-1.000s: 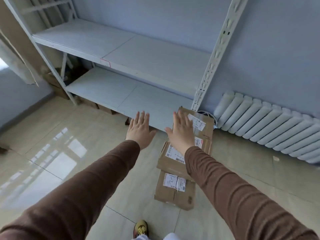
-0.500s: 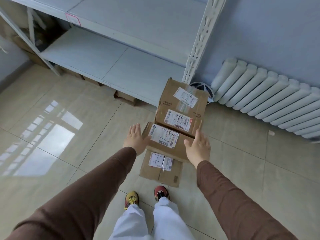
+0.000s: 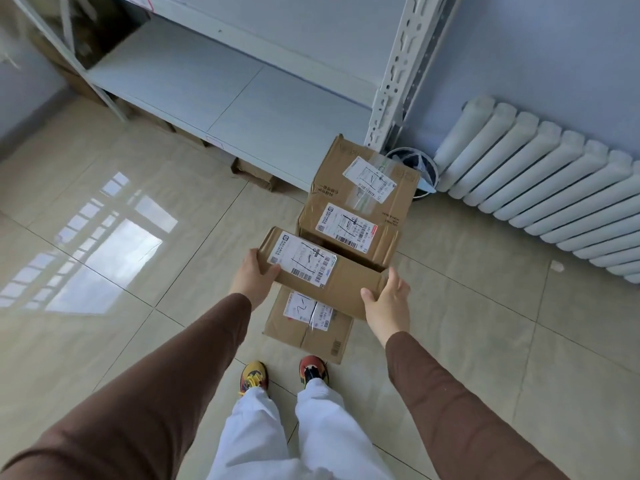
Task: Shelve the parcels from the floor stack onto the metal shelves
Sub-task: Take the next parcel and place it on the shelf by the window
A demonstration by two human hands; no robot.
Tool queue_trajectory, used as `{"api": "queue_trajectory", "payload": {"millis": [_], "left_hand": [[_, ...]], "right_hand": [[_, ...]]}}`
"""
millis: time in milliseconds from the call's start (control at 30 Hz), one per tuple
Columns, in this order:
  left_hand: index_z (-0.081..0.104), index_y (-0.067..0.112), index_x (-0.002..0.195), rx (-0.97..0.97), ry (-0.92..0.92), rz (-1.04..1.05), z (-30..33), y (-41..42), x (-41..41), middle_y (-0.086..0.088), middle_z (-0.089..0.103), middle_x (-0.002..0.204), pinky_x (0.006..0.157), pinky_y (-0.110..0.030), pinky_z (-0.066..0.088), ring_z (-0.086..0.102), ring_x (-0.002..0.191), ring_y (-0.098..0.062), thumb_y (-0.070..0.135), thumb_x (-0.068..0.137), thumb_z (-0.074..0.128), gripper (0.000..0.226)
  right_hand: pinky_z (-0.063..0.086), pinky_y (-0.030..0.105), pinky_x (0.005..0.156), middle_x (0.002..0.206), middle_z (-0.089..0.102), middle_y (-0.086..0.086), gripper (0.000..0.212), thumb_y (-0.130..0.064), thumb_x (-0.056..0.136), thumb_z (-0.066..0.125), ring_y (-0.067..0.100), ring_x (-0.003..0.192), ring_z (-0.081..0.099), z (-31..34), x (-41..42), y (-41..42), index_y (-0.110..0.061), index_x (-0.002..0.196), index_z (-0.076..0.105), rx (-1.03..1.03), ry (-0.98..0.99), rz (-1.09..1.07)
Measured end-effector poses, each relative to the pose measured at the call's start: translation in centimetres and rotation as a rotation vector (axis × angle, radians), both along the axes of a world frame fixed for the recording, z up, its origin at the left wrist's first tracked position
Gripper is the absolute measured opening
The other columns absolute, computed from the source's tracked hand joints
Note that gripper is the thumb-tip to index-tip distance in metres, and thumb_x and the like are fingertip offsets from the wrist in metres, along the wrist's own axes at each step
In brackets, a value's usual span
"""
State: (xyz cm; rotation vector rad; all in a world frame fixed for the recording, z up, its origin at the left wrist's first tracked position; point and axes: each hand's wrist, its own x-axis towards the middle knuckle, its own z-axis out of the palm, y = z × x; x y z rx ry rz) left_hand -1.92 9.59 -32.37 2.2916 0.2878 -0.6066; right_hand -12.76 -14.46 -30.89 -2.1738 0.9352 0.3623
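Cardboard parcel (image 3: 322,271), flat oblong, labelled, left hand (image 3: 251,275) and right hand (image 3: 388,299) fingers clamping its ends

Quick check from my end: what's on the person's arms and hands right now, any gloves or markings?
Both arms wear long brown sleeves of finely ribbed knit, plain, ending at the wrists. The left hand and right hand are bare: no gloves, and no rings, watch or markings show. The left sleeve and right sleeve match.

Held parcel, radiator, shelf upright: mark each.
held parcel (image 3: 349,284): head view, bare cardboard top.
radiator (image 3: 554,188): head view, mid fins.
shelf upright (image 3: 398,64): head view, slotted face.
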Motion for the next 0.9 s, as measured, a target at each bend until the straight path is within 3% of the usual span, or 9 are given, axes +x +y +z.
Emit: {"api": "queue_trajectory", "payload": {"millis": [167, 400, 500, 600, 733, 900], "left_hand": [[0.047, 0.016, 0.137, -0.054, -0.109, 0.184, 2.8, 4.4, -0.5, -0.003, 0.062, 0.118, 0.074, -0.031, 0.047, 0.06, 0.098, -0.021, 0.034, 0.098, 0.064, 0.046], [0.053, 0.018, 0.131, -0.062, -0.353, 0.456, 9.6, 15.0, -0.3, -0.001, 0.065, 0.118, 0.089, -0.037, 0.051, 0.062, 0.105, -0.021, 0.033, 0.092, 0.068, 0.044], [0.053, 0.02, 0.13, -0.069, -0.444, 0.538, 12.6, 20.4, -0.4, 0.0, 0.063, 0.119, 0.091, -0.039, 0.052, 0.061, 0.107, -0.021, 0.035, 0.092, 0.069, 0.044], [0.052, 0.026, 0.124, -0.153, -0.529, 0.631, 15.5, 25.7, -0.4, 0.0, 0.063, 0.117, 0.09, -0.041, 0.054, 0.062, 0.102, -0.021, 0.034, 0.091, 0.072, 0.04], [0.053, 0.032, 0.127, -0.24, -0.679, 0.676, 19.6, 32.5, 0.1, 0.004, 0.066, 0.118, 0.095, -0.04, 0.055, 0.064, 0.111, -0.021, 0.031, 0.087, 0.075, 0.046], [0.051, 0.03, 0.133, -0.288, -0.852, 0.621, 25.9, 40.6, 3.1, -0.001, 0.063, 0.125, 0.104, -0.047, 0.052, 0.062, 0.114, -0.021, 0.021, 0.084, 0.077, 0.056]], "right_hand": [[0.052, 0.039, 0.092, 0.163, 0.021, 0.008, 0.067, -0.037, 0.102, 0.056, 0.029, 0.124, 0.06, 2.8, 1.1, 2.8, -0.023, 0.157, 0.022, -0.006, -0.053, 0.153], [0.05, 0.041, 0.097, 0.163, 0.021, 0.008, 0.065, -0.039, 0.101, 0.057, 0.03, 0.131, 0.054, 7.9, 6.5, 11.6, -0.022, 0.156, 0.025, 0.089, -0.173, 0.409], [0.045, 0.034, 0.095, 0.16, 0.025, 0.008, 0.066, -0.035, 0.102, 0.058, 0.026, 0.135, 0.049, 10.6, 9.6, 16.4, -0.02, 0.156, 0.025, 0.124, -0.273, 0.495], [0.041, 0.035, 0.103, 0.158, 0.027, 0.009, 0.069, -0.031, 0.1, 0.062, 0.026, 0.137, 0.046, 13.7, 12.7, 21.6, -0.018, 0.157, 0.025, 0.155, -0.373, 0.549], [0.037, 0.038, 0.112, 0.161, 0.025, 0.008, 0.073, -0.029, 0.099, 0.064, 0.026, 0.142, 0.041, 17.4, 16.4, 28.8, -0.017, 0.158, 0.022, 0.215, -0.493, 0.566], [0.039, 0.026, 0.091, 0.143, 0.04, 0.007, 0.052, -0.029, 0.099, 0.064, 0.022, 0.121, 0.053, 22.4, 21.0, 37.3, -0.017, 0.145, 0.041, 0.302, -0.624, 0.537]]}}
